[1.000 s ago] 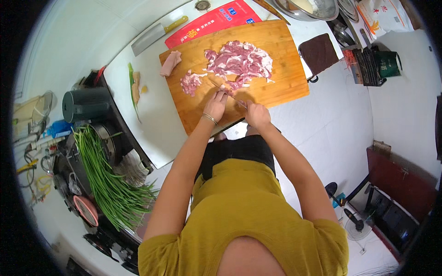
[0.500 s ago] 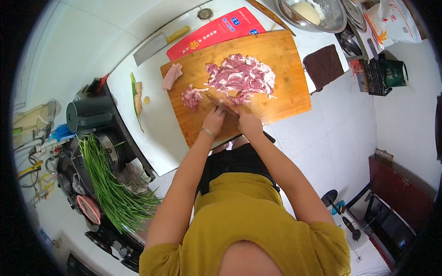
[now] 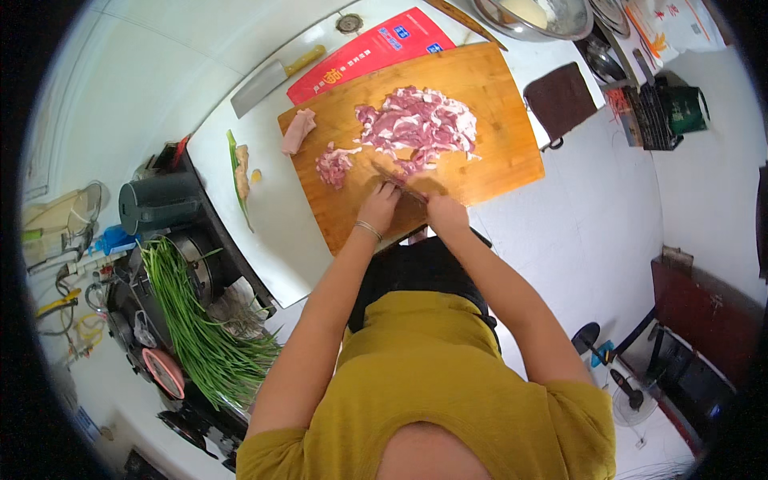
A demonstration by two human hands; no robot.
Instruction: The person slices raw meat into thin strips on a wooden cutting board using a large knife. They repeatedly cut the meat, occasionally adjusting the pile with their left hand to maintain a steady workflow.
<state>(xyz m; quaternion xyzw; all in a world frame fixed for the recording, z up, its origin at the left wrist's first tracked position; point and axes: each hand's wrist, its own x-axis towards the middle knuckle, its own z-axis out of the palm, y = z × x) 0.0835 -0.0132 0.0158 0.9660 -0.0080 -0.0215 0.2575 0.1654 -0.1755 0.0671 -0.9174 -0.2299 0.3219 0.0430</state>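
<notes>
My right hand [image 3: 446, 214] is closed around the handle of a knife, whose blade [image 3: 410, 190] points up and left over the near part of a wooden cutting board [image 3: 496, 112]. Beside the blade, my left hand [image 3: 379, 208] has its fingers curled on a bit of meat, mostly hidden beneath them. Beyond the blade lies a broad heap of sliced pink and white meat [image 3: 420, 120]. A smaller heap of cut meat [image 3: 334, 165] sits left of it. At the board's left edge rests a pale slab of meat or fat [image 3: 299, 131].
A cleaver [image 3: 276, 80] with a yellow handle and a red sheet [image 3: 372, 56] lie behind the board. Ginger [image 3: 242, 170] and a green stalk are on the left. Long green leaves [image 3: 200, 328] spread beside a dark kettle [image 3: 160, 202]. A metal bowl [image 3: 544, 30] holds dough.
Both hands and the knife have shifted slightly to the right and nearer along the board. The view has tilted a little. The meat heaps look much the same.
</notes>
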